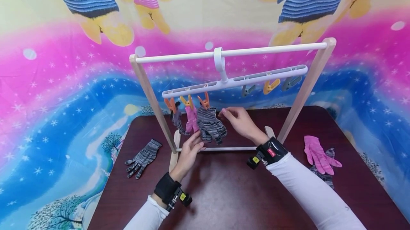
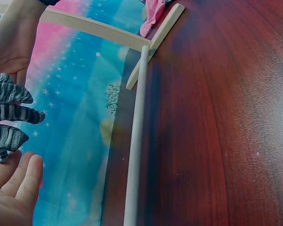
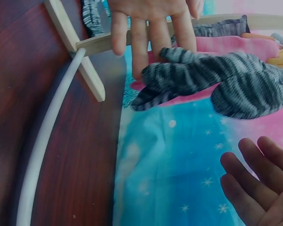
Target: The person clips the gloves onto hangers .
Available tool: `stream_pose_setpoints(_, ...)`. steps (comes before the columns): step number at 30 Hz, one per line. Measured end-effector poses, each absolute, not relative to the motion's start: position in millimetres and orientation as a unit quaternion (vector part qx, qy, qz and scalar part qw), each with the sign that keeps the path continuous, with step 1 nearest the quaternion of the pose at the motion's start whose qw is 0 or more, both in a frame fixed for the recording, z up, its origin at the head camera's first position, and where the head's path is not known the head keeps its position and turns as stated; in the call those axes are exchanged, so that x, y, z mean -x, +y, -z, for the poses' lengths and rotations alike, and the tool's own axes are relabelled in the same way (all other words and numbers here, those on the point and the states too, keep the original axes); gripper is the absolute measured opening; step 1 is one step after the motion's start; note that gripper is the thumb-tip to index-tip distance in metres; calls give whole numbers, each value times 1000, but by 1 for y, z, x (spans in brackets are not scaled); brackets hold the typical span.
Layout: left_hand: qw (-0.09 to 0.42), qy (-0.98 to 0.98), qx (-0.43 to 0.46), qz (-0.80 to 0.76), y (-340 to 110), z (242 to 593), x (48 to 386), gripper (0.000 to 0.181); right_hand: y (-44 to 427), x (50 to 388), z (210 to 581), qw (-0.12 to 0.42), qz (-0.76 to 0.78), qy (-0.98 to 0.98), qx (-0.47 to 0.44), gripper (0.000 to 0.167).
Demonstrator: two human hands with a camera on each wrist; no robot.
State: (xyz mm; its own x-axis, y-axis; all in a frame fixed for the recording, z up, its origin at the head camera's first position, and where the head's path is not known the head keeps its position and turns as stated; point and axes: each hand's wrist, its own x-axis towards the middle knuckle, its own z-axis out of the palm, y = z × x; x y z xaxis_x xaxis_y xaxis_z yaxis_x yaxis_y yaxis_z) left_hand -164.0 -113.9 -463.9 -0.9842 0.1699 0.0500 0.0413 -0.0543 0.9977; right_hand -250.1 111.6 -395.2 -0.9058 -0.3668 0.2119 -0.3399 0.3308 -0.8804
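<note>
The striped glove (image 1: 211,125) hangs from an orange clip (image 1: 205,102) on the white hanger (image 1: 266,77), right beside a pink glove (image 1: 191,119). The left hand (image 1: 189,151) is down at the glove's finger ends, its own fingers pretty much straight and just touching the knit, not wrapped round it. The right hand (image 1: 238,121) is near the cuff, fingers relaxed and slightly bent; the right wrist view shows a gap between it and the glove. The hanger hooks over the rack (image 1: 305,91), which stands on the dark red tabletop (image 1: 230,191). Another striped glove (image 1: 146,157) lies off to the left, fingers spread.
</note>
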Motion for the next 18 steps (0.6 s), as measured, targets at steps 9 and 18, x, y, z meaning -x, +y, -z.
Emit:
stream_pose_setpoints(9, 44, 693, -66, -717, -114, 471, 163, 55, 119, 246, 408, 18, 520, 828, 207, 38)
stream_pose_setpoints(18, 55, 700, -64, -710, -116, 474, 156, 54, 128, 243, 424, 12, 504, 839, 203, 36)
